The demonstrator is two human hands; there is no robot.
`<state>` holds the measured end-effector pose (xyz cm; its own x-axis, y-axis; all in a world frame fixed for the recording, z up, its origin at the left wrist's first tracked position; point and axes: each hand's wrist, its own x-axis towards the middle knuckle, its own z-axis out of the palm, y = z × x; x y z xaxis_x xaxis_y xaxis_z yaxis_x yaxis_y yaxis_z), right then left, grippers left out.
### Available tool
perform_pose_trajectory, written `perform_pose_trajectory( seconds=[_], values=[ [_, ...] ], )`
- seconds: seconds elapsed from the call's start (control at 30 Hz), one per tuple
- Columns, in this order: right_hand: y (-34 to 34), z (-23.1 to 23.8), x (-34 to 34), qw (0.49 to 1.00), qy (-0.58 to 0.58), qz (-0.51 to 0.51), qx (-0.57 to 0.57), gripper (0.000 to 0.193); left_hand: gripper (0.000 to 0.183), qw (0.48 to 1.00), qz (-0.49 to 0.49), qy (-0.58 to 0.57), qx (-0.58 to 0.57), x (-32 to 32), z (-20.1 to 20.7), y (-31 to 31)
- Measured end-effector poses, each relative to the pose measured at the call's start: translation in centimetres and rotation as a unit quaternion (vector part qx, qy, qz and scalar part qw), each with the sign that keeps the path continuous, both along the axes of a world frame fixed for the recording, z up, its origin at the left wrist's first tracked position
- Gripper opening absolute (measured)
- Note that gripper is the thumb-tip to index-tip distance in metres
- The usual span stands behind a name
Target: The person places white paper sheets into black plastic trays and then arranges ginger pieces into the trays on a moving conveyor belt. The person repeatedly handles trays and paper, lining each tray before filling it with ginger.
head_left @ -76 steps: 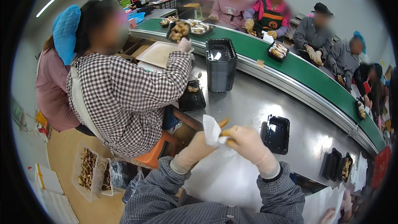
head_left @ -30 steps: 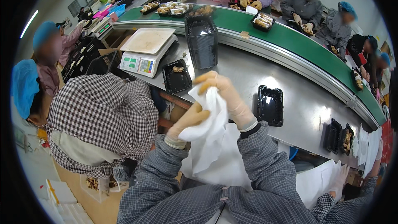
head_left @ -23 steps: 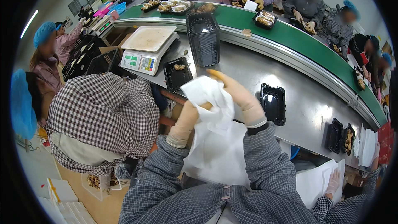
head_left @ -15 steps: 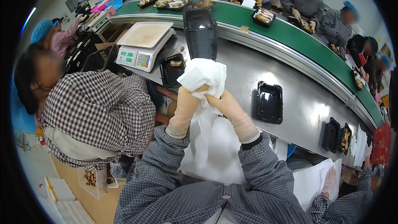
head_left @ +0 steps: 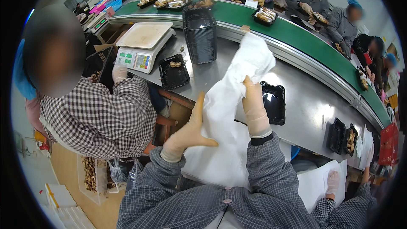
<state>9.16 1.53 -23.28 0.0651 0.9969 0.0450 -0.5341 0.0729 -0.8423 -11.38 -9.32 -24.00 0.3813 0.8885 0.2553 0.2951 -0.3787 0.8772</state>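
My right hand (head_left: pixel 255 106), in a pale glove, grips a crumpled white cloth-like sheet (head_left: pixel 252 59) and holds its bunched upper end up over the steel table. The rest of the sheet hangs down toward my lap, where more white material (head_left: pixel 224 152) lies. My left hand (head_left: pixel 188 133), gloved too, is open beside the sheet, with thumb and fingers spread and nothing in them. Right of my right hand, partly hidden by it, sits a black plastic tray (head_left: pixel 274 104). Another black tray (head_left: pixel 174 78) with a knobbly brown piece in it stands beyond my left hand.
A tall stack of black trays (head_left: pixel 199 38) and a weighing scale (head_left: pixel 142 53) stand on the steel table (head_left: pixel 305 97). Behind runs a curved green conveyor (head_left: pixel 296 36) carrying filled trays. A co-worker in a checked garment (head_left: pixel 101 118) sits close at left; another person's gloved hand (head_left: pixel 333 182) is at lower right.
Both my hands were together on the bunched sheet; now my left hand has let go and dropped down leftward. My right hand has moved the sheet rightward. The co-worker at left has turned.
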Motion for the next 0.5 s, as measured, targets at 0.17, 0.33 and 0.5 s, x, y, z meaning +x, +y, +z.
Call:
perform_pose_trajectory(
  seconds=[0.17, 0.33, 0.5],
  values=[
    [0.5, -1.7, 0.5, 0.996, 0.082, 0.010, -0.018, 0.040, 0.115, 0.933, 0.247, 0.163, 0.204, 2.6, -0.9, -1.5],
    [-0.1, -1.9, 1.0, 0.994, 0.097, -0.040, -0.013, 0.039, 0.054, 0.962, 0.248, 0.078, 0.085, 1.5, -1.5, -0.8],
    [0.8, -0.8, 3.4, 0.991, 0.010, -0.131, 0.000, 0.037, 0.044, 0.955, 0.102, -0.148, -0.236, 0.3, -2.1, -3.5]
  ],
)
